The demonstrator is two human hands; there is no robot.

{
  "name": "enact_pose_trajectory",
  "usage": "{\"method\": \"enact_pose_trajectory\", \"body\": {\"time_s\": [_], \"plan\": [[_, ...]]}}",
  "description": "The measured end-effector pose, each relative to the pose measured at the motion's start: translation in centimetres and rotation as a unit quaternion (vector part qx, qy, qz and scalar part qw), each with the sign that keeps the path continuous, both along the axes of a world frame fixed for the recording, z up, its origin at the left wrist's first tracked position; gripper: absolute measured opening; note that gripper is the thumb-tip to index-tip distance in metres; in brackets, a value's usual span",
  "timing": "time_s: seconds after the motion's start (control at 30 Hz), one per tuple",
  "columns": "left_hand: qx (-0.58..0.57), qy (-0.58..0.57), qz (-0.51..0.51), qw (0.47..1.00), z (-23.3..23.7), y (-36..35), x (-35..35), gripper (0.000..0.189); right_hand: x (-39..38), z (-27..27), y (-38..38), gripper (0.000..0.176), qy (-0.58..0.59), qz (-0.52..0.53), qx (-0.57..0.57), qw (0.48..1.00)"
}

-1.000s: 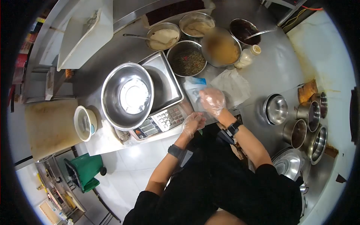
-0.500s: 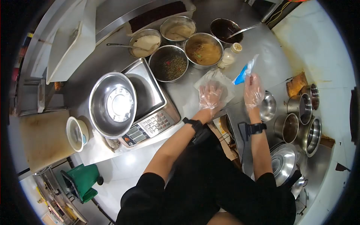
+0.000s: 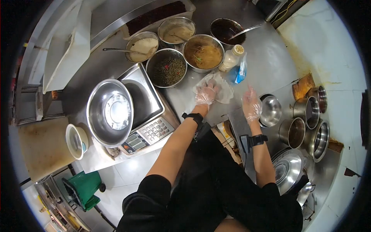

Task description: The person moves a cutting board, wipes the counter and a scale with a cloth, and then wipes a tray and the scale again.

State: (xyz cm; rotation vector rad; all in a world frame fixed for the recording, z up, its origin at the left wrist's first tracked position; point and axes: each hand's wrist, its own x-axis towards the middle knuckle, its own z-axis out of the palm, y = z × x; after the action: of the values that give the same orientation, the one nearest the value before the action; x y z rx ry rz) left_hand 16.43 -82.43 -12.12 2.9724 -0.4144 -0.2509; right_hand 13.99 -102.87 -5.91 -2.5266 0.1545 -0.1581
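My left hand (image 3: pixel 206 95), in a clear plastic glove, has its fingers curled into a crumpled white cloth (image 3: pixel 224 91) on the steel counter. Gloved the same way, my right hand (image 3: pixel 252 103) is raised beside a small steel bowl (image 3: pixel 271 110), fingers apart and nothing visible in them. A blue and white packet (image 3: pixel 240 72) lies beyond it, next to a bottle with a yellowish lid (image 3: pixel 232 58). Behind my left hand are a bowl of brownish liquid (image 3: pixel 203 53) and a bowl of peppercorn-like grains with red bits (image 3: pixel 168 69).
A digital scale (image 3: pixel 156 130) stands at the left with a large steel bowl (image 3: pixel 110 113) on it. Further back are a bowl of white powder (image 3: pixel 143 47) and a dark sauce bowl (image 3: pixel 228 31). Steel pots (image 3: pixel 292 132) crowd the right; a white tub (image 3: pixel 76 141) is far left.
My right hand has let go of the blue and white packet, which now rests by the bottle, and has moved back. My left fingers have curled into the cloth.
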Motion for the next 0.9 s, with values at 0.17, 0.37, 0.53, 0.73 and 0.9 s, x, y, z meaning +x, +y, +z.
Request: {"method": "enact_pose_trajectory", "body": {"time_s": [0.17,0.37,0.53,0.73,0.9], "plan": [[-0.066,0.074,0.005,0.995,0.8,2.3,-3.1,0.043,-2.8,1.0,0.2,0.046,0.029,-0.012,0.044,0.999],[-0.048,0.016,-0.168,0.985,-0.7,0.6,-4.3,0.045,-4.2,-0.4,1.5,0.042,0.017,0.027,0.063,0.998],[-0.027,0.025,-0.091,0.995,-3.3,-1.8,2.4,0.04,-4.4,0.3,2.6,0.04,0.024,0.031,0.076,0.996],[-0.014,0.069,0.003,0.997,0.9,1.6,1.2,0.042,-5.6,0.4,2.3,0.04,0.044,0.019,0.08,0.996],[-0.004,0.17,0.149,0.974,2.8,3.9,-0.3,0.053,-6.1,-0.2,2.6,0.039,0.031,0.035,0.075,0.996]]}}
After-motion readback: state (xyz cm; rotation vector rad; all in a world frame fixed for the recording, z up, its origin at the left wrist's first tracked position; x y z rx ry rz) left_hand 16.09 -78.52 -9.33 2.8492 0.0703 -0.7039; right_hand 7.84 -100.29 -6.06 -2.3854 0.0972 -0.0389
